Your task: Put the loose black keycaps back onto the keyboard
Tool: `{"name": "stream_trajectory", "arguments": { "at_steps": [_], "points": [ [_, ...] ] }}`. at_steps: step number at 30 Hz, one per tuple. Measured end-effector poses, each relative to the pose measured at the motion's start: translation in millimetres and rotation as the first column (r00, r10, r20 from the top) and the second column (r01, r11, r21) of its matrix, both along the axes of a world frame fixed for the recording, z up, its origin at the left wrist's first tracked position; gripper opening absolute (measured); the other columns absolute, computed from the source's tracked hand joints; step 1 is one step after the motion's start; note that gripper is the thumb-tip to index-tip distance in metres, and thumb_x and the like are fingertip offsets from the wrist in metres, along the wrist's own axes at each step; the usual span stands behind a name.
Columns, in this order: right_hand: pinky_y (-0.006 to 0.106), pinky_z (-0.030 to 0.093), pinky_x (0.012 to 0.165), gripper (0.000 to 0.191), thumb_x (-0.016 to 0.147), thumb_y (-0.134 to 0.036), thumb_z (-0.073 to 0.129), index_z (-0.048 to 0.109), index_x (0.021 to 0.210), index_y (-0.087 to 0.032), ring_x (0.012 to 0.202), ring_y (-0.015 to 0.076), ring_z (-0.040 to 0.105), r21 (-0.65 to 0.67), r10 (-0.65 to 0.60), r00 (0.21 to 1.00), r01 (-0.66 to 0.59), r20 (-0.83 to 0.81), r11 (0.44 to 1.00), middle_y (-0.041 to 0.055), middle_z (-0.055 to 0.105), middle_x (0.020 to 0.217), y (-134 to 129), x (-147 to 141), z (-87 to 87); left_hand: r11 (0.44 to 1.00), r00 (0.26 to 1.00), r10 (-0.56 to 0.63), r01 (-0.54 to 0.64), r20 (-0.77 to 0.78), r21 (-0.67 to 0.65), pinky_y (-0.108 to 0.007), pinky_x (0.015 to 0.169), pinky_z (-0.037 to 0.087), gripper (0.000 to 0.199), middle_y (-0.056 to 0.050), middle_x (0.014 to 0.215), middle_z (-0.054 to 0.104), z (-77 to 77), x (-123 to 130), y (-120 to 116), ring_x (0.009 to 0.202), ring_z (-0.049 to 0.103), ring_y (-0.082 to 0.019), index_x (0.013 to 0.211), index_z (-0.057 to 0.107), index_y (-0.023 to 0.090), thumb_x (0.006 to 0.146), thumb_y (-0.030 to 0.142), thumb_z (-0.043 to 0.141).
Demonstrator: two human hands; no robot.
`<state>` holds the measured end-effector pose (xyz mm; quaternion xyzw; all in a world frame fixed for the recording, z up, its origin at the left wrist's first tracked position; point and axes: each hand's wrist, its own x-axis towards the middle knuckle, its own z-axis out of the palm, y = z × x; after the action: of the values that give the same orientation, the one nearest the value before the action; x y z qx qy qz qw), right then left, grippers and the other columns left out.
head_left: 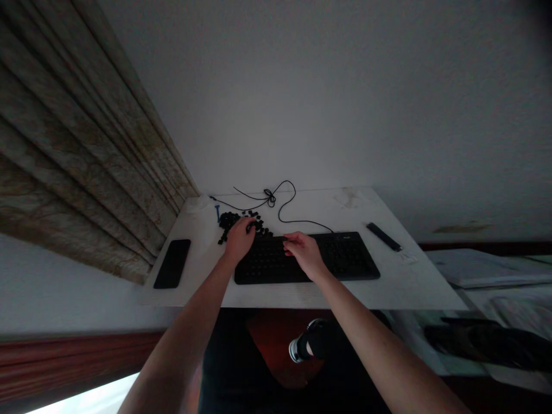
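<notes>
A black keyboard lies along the front part of the white table. Behind its left end is a loose pile of small black keycaps. My left hand reaches over the pile, its fingers closed around a small black piece that looks like a keycap. Over the middle of the keyboard is my right hand, thumb and fingertips pinched together; anything between them is too small to make out. A small blue tool rests left of the pile.
A black phone lies at the table's left. The keyboard's looped cable runs along the back. At the right is a dark narrow object. A curtain hangs at the left, and a wall stands behind the table.
</notes>
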<state>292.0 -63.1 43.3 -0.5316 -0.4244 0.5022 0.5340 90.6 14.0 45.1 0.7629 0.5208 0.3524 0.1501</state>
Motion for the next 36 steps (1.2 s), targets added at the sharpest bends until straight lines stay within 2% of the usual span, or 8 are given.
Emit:
{"name": "stream_trajectory", "arguments": {
  "at_steps": [7, 13, 17, 21, 24, 27, 32, 36],
  "points": [
    [0.026, 0.052, 0.056, 0.028, 0.066, -0.035, 0.075, 0.067, 0.086, -0.018, 0.062, 0.0119, 0.059, 0.003, -0.055, 0.998, 0.055, 0.039, 0.998, -0.0001, 0.064, 0.076, 3, 32, 1.2, 0.984, 0.931, 0.163, -0.175, -0.327, -0.01, -0.042, 0.1, 0.045, 0.032, -0.015, 0.12, 0.064, -8.4, -18, 81, 0.113, 0.059, -0.028, 0.119, 0.064, 0.016, 0.09, 0.016, 0.052],
    [0.026, 0.048, 0.053, 0.027, 0.064, -0.035, 0.074, 0.067, 0.084, -0.018, 0.059, 0.0123, 0.058, -0.019, -0.064, 0.994, 0.066, 0.093, 0.998, 0.0001, 0.064, 0.076, 7, 55, -2.4, 0.977, 0.868, 0.154, -0.204, -0.472, -0.057, -0.044, 0.095, 0.044, 0.018, -0.016, 0.105, 0.066, -15.8, -9, 96, 0.107, 0.06, -0.03, 0.097, 0.07, 0.016, 0.089, 0.019, 0.053],
    [0.027, 0.046, 0.056, 0.022, 0.068, -0.032, 0.068, 0.069, 0.086, -0.019, 0.058, 0.013, 0.058, 0.014, -0.058, 0.959, 0.057, 0.276, 0.998, 0.0011, 0.067, 0.076, 23, 61, -2.3, 0.977, 0.873, 0.161, -0.207, -0.46, -0.051, -0.045, 0.094, 0.042, 0.012, -0.015, 0.099, 0.069, -16.3, -8, 100, 0.105, 0.06, -0.03, 0.091, 0.069, 0.018, 0.087, 0.019, 0.058],
    [0.027, 0.045, 0.059, 0.02, 0.07, -0.03, 0.064, 0.07, 0.086, -0.019, 0.057, 0.0132, 0.057, 0.034, -0.014, 0.909, 0.0, 0.416, 0.999, 0.0018, 0.071, 0.077, 49, 53, 0.6, 0.983, 0.918, 0.146, -0.177, -0.37, -0.051, -0.041, 0.094, 0.044, 0.01, -0.009, 0.094, 0.072, -12.6, -9, 95, 0.099, 0.064, -0.026, 0.092, 0.068, 0.021, 0.088, 0.019, 0.059],
    [0.027, 0.044, 0.058, 0.021, 0.069, -0.031, 0.066, 0.07, 0.085, -0.018, 0.057, 0.0131, 0.056, 0.021, 0.017, 0.918, -0.027, 0.396, 0.999, 0.0019, 0.071, 0.076, 66, 42, -1.2, 0.993, 0.993, 0.089, -0.094, -0.077, -0.066, -0.035, 0.088, 0.049, 0.015, -0.005, 0.098, 0.073, -9.6, -10, 78, 0.093, 0.067, -0.021, 0.1, 0.065, 0.022, 0.086, 0.019, 0.062],
    [0.025, 0.043, 0.055, 0.023, 0.068, -0.03, 0.067, 0.07, 0.086, -0.017, 0.055, 0.0118, 0.055, -0.012, 0.033, 0.957, -0.031, 0.288, 0.999, 0.001, 0.069, 0.072, 77, 29, -6.1, 0.998, 0.99, 0.046, -0.04, 0.132, -0.046, -0.035, 0.09, 0.05, 0.033, -0.004, 0.102, 0.072, -7.8, -11, 54, 0.093, 0.067, -0.019, 0.114, 0.062, 0.022, 0.081, 0.018, 0.068],
    [0.024, 0.043, 0.053, 0.029, 0.067, -0.029, 0.069, 0.071, 0.093, -0.017, 0.055, 0.0103, 0.055, -0.028, 0.06, 0.985, -0.056, 0.161, 0.998, 0.002, 0.071, 0.079, 83, 12, -16.1, 1.0, 0.978, 0.018, -0.017, 0.21, -0.005, -0.037, 0.091, 0.051, 0.043, -0.005, 0.104, 0.071, -7.0, -15, 23, 0.093, 0.066, -0.019, 0.121, 0.061, 0.024, 0.08, 0.021, 0.073],
    [0.025, 0.046, 0.058, 0.026, 0.071, -0.027, 0.066, 0.072, 0.093, -0.016, 0.058, 0.0112, 0.057, -0.03, 0.095, 0.946, -0.09, 0.31, 0.995, 0.0035, 0.072, 0.083, 89, 5, -21.6, 1.0, 0.98, 0.007, -0.011, 0.198, 0.017, -0.038, 0.091, 0.052, 0.04, -0.005, 0.102, 0.071, -6.3, -17, 11, 0.093, 0.065, -0.02, 0.117, 0.063, 0.023, 0.079, 0.024, 0.075]
  ]
}}
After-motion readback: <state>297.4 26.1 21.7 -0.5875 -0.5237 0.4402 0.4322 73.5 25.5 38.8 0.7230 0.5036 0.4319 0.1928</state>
